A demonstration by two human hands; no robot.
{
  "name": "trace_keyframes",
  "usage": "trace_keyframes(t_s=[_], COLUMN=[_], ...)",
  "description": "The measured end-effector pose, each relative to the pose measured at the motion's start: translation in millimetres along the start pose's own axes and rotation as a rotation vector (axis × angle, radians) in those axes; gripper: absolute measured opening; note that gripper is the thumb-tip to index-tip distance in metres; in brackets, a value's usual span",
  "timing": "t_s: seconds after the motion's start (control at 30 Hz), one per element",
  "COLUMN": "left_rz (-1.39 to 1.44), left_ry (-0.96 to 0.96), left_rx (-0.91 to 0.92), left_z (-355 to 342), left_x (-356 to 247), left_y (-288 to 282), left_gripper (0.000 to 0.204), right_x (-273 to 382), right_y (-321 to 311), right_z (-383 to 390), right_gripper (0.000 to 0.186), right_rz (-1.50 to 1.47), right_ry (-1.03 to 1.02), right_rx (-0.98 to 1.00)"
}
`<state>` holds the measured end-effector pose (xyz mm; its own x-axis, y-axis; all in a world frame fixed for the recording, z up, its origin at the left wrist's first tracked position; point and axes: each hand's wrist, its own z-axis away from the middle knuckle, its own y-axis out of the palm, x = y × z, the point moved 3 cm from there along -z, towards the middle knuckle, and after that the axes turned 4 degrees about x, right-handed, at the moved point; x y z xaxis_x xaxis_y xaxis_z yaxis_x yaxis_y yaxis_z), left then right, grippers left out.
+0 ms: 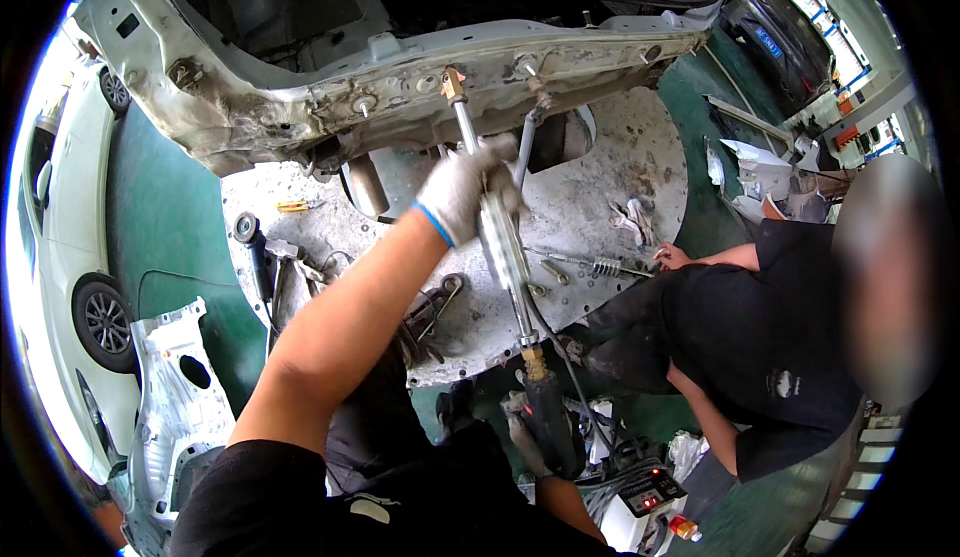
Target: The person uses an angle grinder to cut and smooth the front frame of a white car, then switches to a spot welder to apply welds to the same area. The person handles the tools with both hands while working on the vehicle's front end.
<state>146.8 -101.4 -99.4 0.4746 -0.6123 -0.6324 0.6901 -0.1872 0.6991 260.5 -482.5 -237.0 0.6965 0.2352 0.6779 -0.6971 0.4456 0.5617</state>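
Note:
My left hand [455,197], in a pale glove with a blue cuff and blurred, is closed on a long metal slide-hammer puller [508,257]. The puller's copper tip [452,84] meets the lower panel of a bare, grimy car body [260,112]. My gloved right hand [523,417] is closed on the puller's black handle [550,432] at its lower end. A cable trails beside the tool. Just right of the puller, a metal bar [525,152] hangs from a fitting on the panel.
A round steel platform [630,147] bears an angle grinder [258,257], pliers [293,207], rods and gloves. A co-worker [750,347] stands at right. At left are a white car [60,227] and a loose panel [170,387]. A control box [645,492] sits below. Scrap parts [750,167] lie at upper right.

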Motion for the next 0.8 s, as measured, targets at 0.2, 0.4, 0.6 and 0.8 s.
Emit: trace_keyframes(t_s=[0.2, 0.4, 0.6, 0.8], left_rz=[-0.067, -0.132, -0.208, 0.031], left_ry=[-0.030, 0.001, 0.024, -0.156], left_rx=[-0.066, -0.076, -0.180, -0.090], left_z=[53.9, 35.2, 32.4, 45.7], left_x=[54.9, 35.0, 46.3, 58.0], left_y=[18.7, 14.7, 3.2, 13.6], left_gripper=[0.023, 0.026, 0.029, 0.033], right_x=[-3.3, 33.8, -17.8, -18.9], right_y=[-4.6, 40.4, -21.1, -28.3], right_z=[-4.6, -0.8, -6.4, -17.9], right_gripper=[0.027, 0.035, 0.033, 0.033], right_rz=[0.533, 1.237, 0.613, 1.171], right_ry=[-0.095, -0.521, -0.320, -0.354], right_rx=[0.164, 0.019, 0.019, 0.072])
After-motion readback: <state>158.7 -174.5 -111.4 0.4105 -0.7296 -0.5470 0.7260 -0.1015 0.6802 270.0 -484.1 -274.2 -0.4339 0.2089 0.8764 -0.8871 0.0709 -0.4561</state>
